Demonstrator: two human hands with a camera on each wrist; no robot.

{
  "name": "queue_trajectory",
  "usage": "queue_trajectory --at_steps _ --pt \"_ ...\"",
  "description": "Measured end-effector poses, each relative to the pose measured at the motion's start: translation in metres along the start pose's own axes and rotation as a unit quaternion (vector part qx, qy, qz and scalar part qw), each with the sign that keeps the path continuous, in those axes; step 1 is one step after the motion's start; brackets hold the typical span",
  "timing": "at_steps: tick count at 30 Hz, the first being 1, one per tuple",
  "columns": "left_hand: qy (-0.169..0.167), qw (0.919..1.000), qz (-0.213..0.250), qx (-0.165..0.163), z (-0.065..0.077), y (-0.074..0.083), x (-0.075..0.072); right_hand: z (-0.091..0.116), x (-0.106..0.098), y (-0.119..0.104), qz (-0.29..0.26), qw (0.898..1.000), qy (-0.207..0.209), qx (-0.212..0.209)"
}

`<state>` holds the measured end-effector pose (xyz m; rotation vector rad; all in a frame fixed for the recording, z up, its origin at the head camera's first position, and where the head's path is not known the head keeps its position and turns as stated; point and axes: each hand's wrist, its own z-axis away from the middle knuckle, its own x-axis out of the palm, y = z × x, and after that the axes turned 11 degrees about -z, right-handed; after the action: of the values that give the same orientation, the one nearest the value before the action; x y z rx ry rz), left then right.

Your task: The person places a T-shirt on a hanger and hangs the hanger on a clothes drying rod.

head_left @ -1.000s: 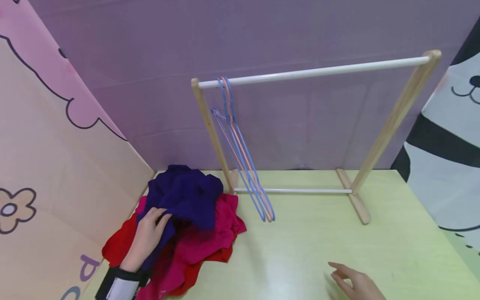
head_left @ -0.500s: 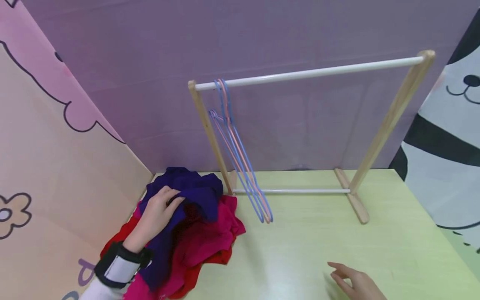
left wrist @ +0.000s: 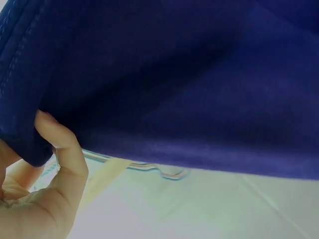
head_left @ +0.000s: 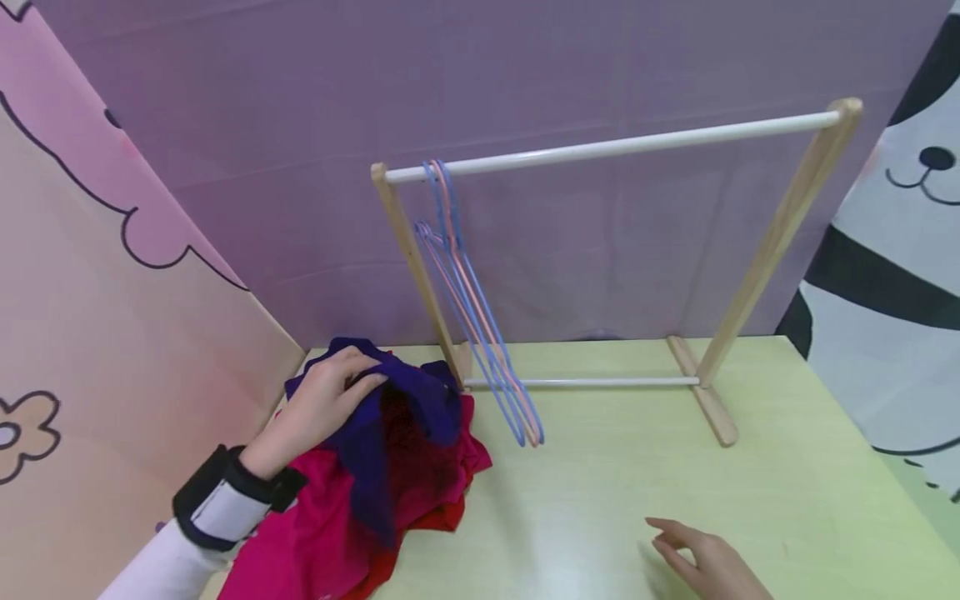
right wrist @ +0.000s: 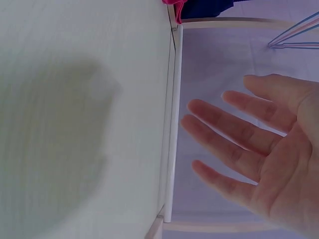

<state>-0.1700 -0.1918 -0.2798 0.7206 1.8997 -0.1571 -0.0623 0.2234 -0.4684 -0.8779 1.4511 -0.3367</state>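
My left hand [head_left: 330, 398] pinches the edge of a dark blue garment [head_left: 371, 442] and lifts part of it off the pile at the table's left. In the left wrist view, thumb and fingers grip a stitched edge of the blue cloth [left wrist: 174, 99], which fills most of the picture. Beneath it lie a magenta garment [head_left: 307, 521] and a red one [head_left: 438, 515], both crumpled. My right hand [head_left: 705, 554] hovers over the table's front right with relaxed fingers. The right wrist view shows that palm [right wrist: 284, 174] holding nothing.
Behind the pile stands a wooden rack with a white top rail [head_left: 600, 152]. Several blue and pink hangers [head_left: 487, 333] hang at its left end. The rack's right foot [head_left: 705, 392] rests on the pale table [head_left: 585, 500]. A purple backdrop [head_left: 600, 250] is behind.
My left hand has moved up and to the right, drawing the blue garment's edge with it and uncovering more magenta cloth at the front left. The right hand has stayed nearly still.
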Motion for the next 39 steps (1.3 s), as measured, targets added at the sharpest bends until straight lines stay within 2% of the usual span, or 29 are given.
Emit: queue_trajectory --at_steps 3,6,11,13,16,19,22,27,32,36,39 --pt "0.005 0.9999 -0.002 0.012 -0.005 0.007 -0.008 -0.004 -0.004 -0.009 -0.011 1.0 -0.013 0.01" --pt "0.013 0.9995 -0.003 0.028 -0.011 0.015 -0.015 -0.011 -0.009 -0.02 -0.013 1.0 -0.006 -0.003" --pt "0.011 0.9989 0.002 0.045 -0.02 0.032 -0.027 -0.027 -0.017 -0.045 -0.027 0.999 -0.025 -0.028" --pt "0.013 0.9983 0.016 0.055 -0.024 0.04 -0.029 -0.033 -0.019 -0.058 -0.037 0.998 -0.034 -0.044" --pt "0.011 0.9965 0.036 0.075 -0.029 0.054 -0.03 -0.041 -0.016 -0.077 -0.038 0.995 -0.017 -0.093" --pt "0.005 0.9935 0.054 0.1 -0.035 0.068 -0.029 -0.048 -0.01 -0.093 -0.032 0.986 0.013 -0.163" --pt "0.001 0.9884 0.069 0.135 -0.039 0.083 -0.027 -0.054 -0.003 -0.104 -0.022 0.971 0.051 -0.232" --pt "-0.002 0.9781 0.097 0.184 -0.042 0.101 -0.018 -0.062 0.003 -0.117 -0.024 0.949 0.118 -0.291" --pt "-0.04 0.9693 0.142 0.197 -0.043 0.114 -0.01 -0.067 0.007 -0.124 -0.013 0.94 0.17 -0.296" --pt "-0.051 0.9619 0.164 0.212 -0.044 0.12 -0.003 -0.068 0.013 -0.123 -0.007 0.945 0.19 -0.267" --pt "-0.054 0.9576 0.178 0.22 -0.043 0.12 0.004 -0.065 0.014 -0.118 -0.05 0.953 0.195 -0.228"
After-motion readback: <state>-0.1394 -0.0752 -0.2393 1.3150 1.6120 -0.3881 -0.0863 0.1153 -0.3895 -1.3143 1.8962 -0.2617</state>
